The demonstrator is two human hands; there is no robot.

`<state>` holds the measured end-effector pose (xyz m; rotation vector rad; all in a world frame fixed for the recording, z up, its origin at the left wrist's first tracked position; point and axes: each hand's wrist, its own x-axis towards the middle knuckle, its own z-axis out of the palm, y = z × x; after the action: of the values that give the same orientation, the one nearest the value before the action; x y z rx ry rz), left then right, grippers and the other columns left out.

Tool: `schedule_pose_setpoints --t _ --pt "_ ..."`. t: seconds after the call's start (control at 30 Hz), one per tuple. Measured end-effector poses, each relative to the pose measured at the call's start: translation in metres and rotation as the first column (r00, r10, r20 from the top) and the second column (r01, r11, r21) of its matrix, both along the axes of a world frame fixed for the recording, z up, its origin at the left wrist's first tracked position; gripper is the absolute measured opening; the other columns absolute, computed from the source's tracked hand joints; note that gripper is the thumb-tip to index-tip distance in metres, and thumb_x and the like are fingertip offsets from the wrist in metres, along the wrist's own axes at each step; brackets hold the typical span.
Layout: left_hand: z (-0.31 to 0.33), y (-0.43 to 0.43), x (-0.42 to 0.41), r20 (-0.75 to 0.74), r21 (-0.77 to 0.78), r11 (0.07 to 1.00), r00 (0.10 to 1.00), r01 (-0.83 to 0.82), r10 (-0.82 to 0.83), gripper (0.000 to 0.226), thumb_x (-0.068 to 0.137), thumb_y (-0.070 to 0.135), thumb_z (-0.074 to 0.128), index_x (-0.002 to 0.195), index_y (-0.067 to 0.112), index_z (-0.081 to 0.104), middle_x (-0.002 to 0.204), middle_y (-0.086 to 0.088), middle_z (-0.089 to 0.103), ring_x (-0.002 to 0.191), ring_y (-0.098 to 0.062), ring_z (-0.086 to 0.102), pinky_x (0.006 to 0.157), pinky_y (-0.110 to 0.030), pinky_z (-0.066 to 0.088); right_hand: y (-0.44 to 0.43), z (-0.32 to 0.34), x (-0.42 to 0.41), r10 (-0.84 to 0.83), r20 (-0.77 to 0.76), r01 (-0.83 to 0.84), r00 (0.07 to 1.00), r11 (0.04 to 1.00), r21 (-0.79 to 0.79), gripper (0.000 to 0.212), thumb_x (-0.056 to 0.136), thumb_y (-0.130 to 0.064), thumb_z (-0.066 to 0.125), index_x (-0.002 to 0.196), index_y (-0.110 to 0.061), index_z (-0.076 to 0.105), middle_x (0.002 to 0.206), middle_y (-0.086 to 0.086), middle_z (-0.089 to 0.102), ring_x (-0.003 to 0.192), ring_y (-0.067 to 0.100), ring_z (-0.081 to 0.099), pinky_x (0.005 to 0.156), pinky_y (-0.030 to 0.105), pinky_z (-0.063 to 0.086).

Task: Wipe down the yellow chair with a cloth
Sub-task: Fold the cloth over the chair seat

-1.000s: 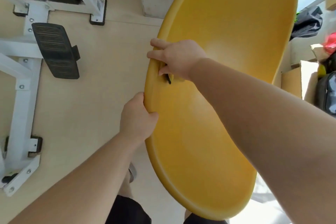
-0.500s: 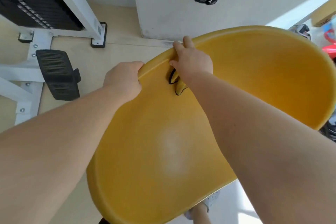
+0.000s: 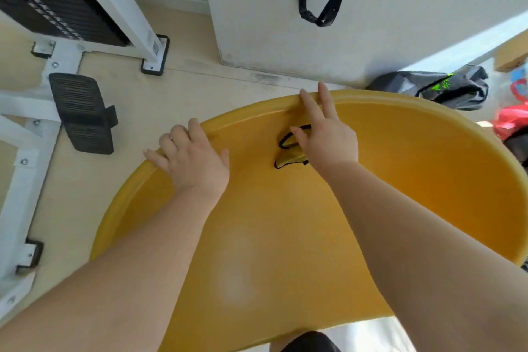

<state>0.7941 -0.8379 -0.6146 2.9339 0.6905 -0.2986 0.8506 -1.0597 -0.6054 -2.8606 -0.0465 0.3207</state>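
Both hands flat-fingered: left hand (image 3: 197,164) on yellow chair (image 3: 414,180) rim, right hand (image 3: 328,141) pressing cloth (image 3: 288,159).

No legible text, green print on black bag (image 3: 414,86) blurred

Reaching in from 7 o'clock with the bare left forearm (image 3: 128,266) and from 4 o'clock with the bare right forearm (image 3: 414,237), both angled up toward 12. Laying the left hand (image 3: 197,160) palm down, fingers spread and nearly straight, fanned toward 10 and 11, thumb out toward 2. Holding the right hand (image 3: 328,137) at 2 o'clock of the left, palm down, two fingers stretched straight toward 11, thumb splayed toward 9. Keeping the hands near but apart.
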Motion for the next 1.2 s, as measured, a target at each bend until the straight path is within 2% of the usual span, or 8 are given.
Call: schedule_pose_setpoints --t 0.13,0.27,0.4,0.67,0.87,1.03,1.13,1.2 --pt "-0.004 -0.01 0.012 0.044 0.009 1.0 0.999 -0.023 0.023 0.072 0.084 0.065 0.064 0.137 0.02 0.047 0.132 -0.012 0.053 0.128 -0.037 0.042 0.113 -0.074 0.015 -0.022 -0.005 0.011 -0.023 0.018 0.023 1.0 1.0 0.011 0.076 0.098 -0.05 0.058 0.159 -0.042 0.012 0.17 -0.007 0.002 0.072 0.02 0.058 0.054 0.031 0.051" --pt "-0.008 -0.008 0.024 0.148 -0.076 0.987 0.977 -0.143 0.153 0.058 0.073 0.067 0.074 0.117 0.03 0.066 0.116 -0.003 0.062 0.117 -0.033 0.048 0.111 -0.062 0.021 -0.032 -0.016 0.026 -0.17 0.056 0.158 0.984 0.972 0.171 0.084 0.081 -0.042 0.081 0.151 -0.039 0.037 0.159 -0.012 0.027 0.085 0.011 0.051 0.067 0.028 0.046" --pt "-0.01 -0.006 0.038 0.192 -0.141 0.976 0.962 -0.168 0.194 0.05 0.069 0.064 0.079 0.105 0.03 0.071 0.107 0.0 0.064 0.109 -0.031 0.05 0.105 -0.058 0.026 -0.026 -0.015 0.045 -0.297 0.04 0.277 0.954 0.924 0.265 0.063 0.069 -0.04 0.09 0.123 -0.029 0.059 0.134 -0.009 0.044 0.089 0.018 0.057 0.077 0.032 0.049" --pt "0.002 0.018 0.129 0.204 -0.187 0.982 0.977 -0.023 0.062 0.054 0.069 0.068 0.078 0.11 0.033 0.07 0.107 0.002 0.06 0.11 -0.028 0.049 0.095 -0.048 0.029 -0.02 -0.005 0.106 -0.357 0.046 0.337 0.933 0.912 0.234 0.064 0.068 -0.046 0.09 0.121 -0.026 0.06 0.126 -0.004 0.048 0.09 0.016 0.051 0.077 0.03 0.045" --pt "0.031 0.029 0.238 0.205 -0.145 0.987 0.978 0.074 -0.044 0.056 0.071 0.069 0.078 0.114 0.035 0.068 0.118 -0.002 0.063 0.123 -0.032 0.046 0.102 -0.052 0.028 -0.013 0.013 0.187 -0.382 0.144 0.341 0.913 0.907 0.249 0.065 0.073 -0.046 0.087 0.128 -0.024 0.059 0.128 0.001 0.049 0.093 0.016 0.049 0.081 0.03 0.045" --pt "0.041 0.042 0.292 0.031 -0.128 0.968 0.976 0.216 -0.214 0.07 0.085 0.061 0.07 0.144 0.031 0.048 0.143 -0.008 0.055 0.135 -0.037 0.043 0.111 -0.056 0.026 -0.017 0.032 0.241 -0.322 0.062 0.309 0.945 0.938 0.155 0.066 0.087 -0.038 0.077 0.146 -0.025 0.05 0.141 0.004 0.051 0.119 0.027 0.057 0.093 0.038 0.05" --pt "0.033 0.05 0.289 -0.094 -0.124 0.947 0.947 0.295 -0.307 0.099 0.084 0.062 0.07 0.161 0.03 0.017 0.167 -0.005 0.022 0.153 -0.032 0.019 0.117 -0.069 0.017 -0.019 0.041 0.242 -0.162 -0.07 0.155 0.984 0.984 -0.092 0.077 0.09 -0.025 0.074 0.156 -0.021 0.035 0.157 0.007 0.037 0.133 0.035 0.049 0.097 0.043 0.049" --pt "0.028 0.051 0.279 -0.108 -0.069 0.945 0.939 0.321 -0.327 0.105 0.085 0.061 0.069 0.162 0.029 0.006 0.171 -0.003 0.002 0.157 -0.028 0.003 0.119 -0.07 0.008 -0.018 0.036 0.233 -0.133 -0.054 0.125 0.99 0.983 -0.136 0.077 0.091 -0.016 0.07 0.157 -0.022 0.032 0.165 0.004 0.025 0.133 0.034 0.05 0.087 0.039 0.051"
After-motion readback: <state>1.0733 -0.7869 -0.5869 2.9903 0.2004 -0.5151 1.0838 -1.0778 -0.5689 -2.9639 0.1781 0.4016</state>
